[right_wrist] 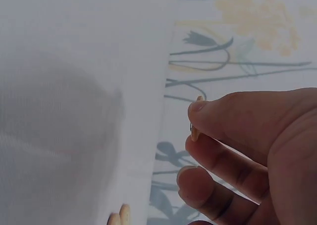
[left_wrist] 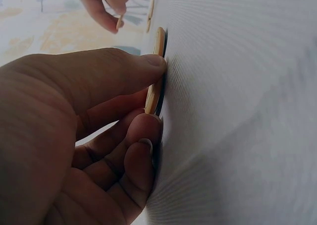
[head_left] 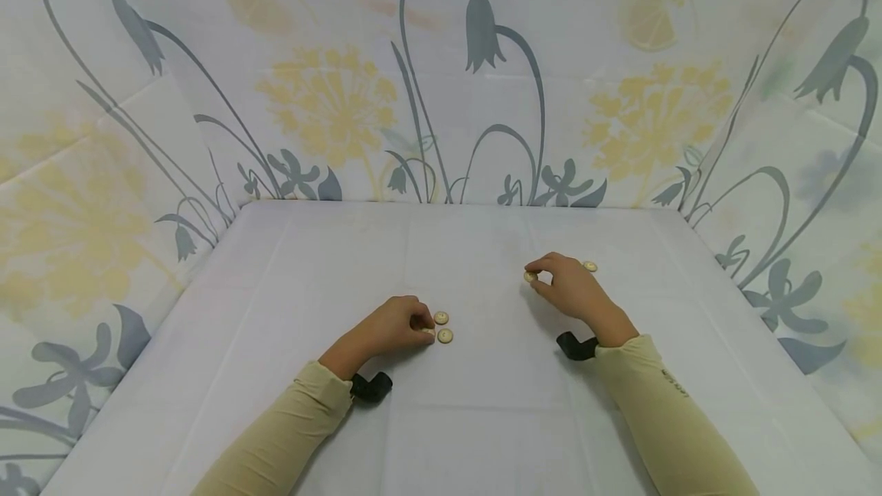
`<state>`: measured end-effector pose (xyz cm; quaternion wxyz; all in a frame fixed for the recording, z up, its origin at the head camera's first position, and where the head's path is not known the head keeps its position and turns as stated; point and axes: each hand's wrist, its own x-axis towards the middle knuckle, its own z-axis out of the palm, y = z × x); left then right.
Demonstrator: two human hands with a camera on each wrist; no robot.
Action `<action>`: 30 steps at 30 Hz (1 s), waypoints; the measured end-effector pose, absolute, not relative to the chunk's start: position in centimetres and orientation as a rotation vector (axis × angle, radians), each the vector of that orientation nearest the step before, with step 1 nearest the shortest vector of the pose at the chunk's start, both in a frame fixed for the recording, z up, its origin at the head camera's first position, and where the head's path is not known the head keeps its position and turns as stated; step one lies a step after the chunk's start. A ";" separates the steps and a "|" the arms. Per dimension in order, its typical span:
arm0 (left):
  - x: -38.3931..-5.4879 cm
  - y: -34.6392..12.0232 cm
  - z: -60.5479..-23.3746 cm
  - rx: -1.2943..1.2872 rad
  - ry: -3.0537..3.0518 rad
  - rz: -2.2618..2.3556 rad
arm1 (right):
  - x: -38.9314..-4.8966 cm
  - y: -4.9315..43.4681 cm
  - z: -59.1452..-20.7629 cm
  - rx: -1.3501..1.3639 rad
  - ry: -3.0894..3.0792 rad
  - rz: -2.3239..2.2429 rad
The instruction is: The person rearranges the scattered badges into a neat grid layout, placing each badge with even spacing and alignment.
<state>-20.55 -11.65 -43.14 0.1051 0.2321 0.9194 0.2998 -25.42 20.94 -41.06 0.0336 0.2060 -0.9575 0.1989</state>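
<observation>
My left hand [head_left: 389,325] is low over the white tabletop, its thumb and fingers pinching a small round wooden disc [left_wrist: 154,96] at the surface. Beside those fingertips lie two matching pale discs, a far one [head_left: 441,318] and a near one [head_left: 445,336], each with a faint mark on top. Farther back and to the right, my right hand [head_left: 568,287] holds another disc [right_wrist: 194,131] between thumb and fingertip, raised off the table. Just behind that hand, one more disc [head_left: 589,266] rests on the cloth, partly covered by the hand.
A white cloth [head_left: 475,435] covers the table. Flower-printed sheets [head_left: 441,83] rise along its back and both sides. Black curved pieces are at the wrists, one by the left cuff [head_left: 372,387] and one by the right cuff [head_left: 576,346].
</observation>
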 end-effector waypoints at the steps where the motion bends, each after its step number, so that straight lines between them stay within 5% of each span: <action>1: -20.6 -11.6 -43.2 0.683 2.709 0.884 | -25.5 21.1 -41.0 0.625 -2.949 0.617; 30: -20.6 -11.7 -43.3 0.679 2.701 0.894 | -25.9 24.8 -39.5 0.421 -2.976 0.714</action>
